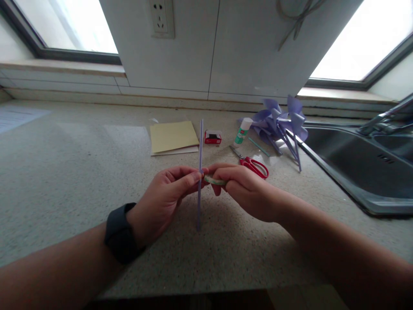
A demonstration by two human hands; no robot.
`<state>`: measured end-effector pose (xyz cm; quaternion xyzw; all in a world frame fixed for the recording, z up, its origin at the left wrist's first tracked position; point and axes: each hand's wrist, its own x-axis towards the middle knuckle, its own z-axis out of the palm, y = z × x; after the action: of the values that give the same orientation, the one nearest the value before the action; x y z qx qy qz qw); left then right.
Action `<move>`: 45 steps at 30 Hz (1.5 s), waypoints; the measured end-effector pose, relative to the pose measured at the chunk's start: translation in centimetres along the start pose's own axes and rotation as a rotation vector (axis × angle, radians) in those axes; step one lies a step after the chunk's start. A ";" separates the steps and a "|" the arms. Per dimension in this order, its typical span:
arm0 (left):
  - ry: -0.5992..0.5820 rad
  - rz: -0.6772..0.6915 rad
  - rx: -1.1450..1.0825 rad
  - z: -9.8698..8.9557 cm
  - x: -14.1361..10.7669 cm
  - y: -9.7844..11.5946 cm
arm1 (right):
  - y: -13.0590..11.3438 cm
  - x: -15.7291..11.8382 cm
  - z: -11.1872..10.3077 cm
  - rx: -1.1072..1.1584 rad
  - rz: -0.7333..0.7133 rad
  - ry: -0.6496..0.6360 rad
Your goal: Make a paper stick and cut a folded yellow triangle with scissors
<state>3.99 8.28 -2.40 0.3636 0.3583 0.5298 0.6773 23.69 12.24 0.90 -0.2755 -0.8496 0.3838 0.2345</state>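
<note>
Where the left hand [166, 189] pinches, a slim rod [201, 148] runs straight.

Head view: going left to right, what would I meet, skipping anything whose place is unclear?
White sheet, dark wristwatch, yellow paper, purple stick, small red box, glue stick, purple pinwheels, sink.

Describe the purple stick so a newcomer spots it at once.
On the speckled counter, left of the sink, find the left hand wearing the black wristband. Its fingers pinch the purple stick midway. Unlike the purple pinwheels by the sink, it bears no vanes.
</note>
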 end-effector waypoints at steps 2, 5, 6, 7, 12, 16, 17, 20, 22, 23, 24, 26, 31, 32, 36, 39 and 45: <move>0.008 0.004 0.007 0.0 -0.1 0.0 | 0.1 0.0 0.0 0.014 -0.015 0.012; 0.021 0.002 0.004 0.1 -0.1 0.1 | 0.0 -0.1 -0.4 0.057 -0.021 -0.031; 0.022 -0.001 0.000 0.1 -0.1 0.1 | 0.0 -0.1 -0.6 0.065 -0.023 -0.044; 0.023 -0.004 -0.005 0.1 -0.1 0.1 | -0.2 -0.2 -0.7 0.065 -0.026 -0.054; 0.022 -0.014 -0.026 0.0 -0.2 0.1 | -0.4 -0.1 -0.8 0.018 0.011 -0.045; 0.028 -0.025 -0.024 0.1 -0.2 0.2 | -0.1 0.0 -0.7 0.024 0.051 -0.045; 0.030 -0.025 -0.023 0.1 -0.2 0.2 | 0.0 0.0 -0.7 0.040 0.050 -0.045; 0.035 -0.032 -0.029 0.2 -0.2 0.2 | 0.3 -0.1 -0.8 0.090 0.041 -0.041; 0.039 -0.038 -0.041 0.2 -0.2 0.2 | 0.6 -0.2 -0.8 0.118 0.048 -0.033; 0.045 -0.038 -0.045 0.3 -0.2 0.2 | 0.7 -0.2 -0.8 0.139 0.054 -0.024; 0.047 -0.036 -0.048 0.3 -0.2 0.3 | 0.9 -0.3 -0.7 0.173 0.055 -0.014; 0.045 -0.027 -0.046 0.3 -0.2 0.4 | 1.2 -0.4 -0.6 0.279 0.028 0.002; 0.031 0.006 -0.030 0.3 0.0 0.4 | 1.2 -0.8 -0.8 0.402 -0.023 -0.020; 0.031 0.009 -0.030 0.3 0.0 0.4 | 1.2 -0.9 -0.8 0.383 -0.016 -0.023; 0.037 0.028 -0.044 0.3 0.1 0.3 | 1.0 -1.1 -1.0 0.280 -0.027 0.029; 0.043 0.034 -0.036 0.3 0.1 0.3 | 1.1 -1.0 -1.3 0.127 -0.109 0.079; 0.045 0.015 -0.043 0.1 0.1 0.1 | 0.9 -0.7 -2.1 -0.285 -0.281 0.103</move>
<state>4.03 8.42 -2.25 0.3394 0.3591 0.5506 0.6728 25.79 13.38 1.31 -0.2039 -0.9123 0.2085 0.2874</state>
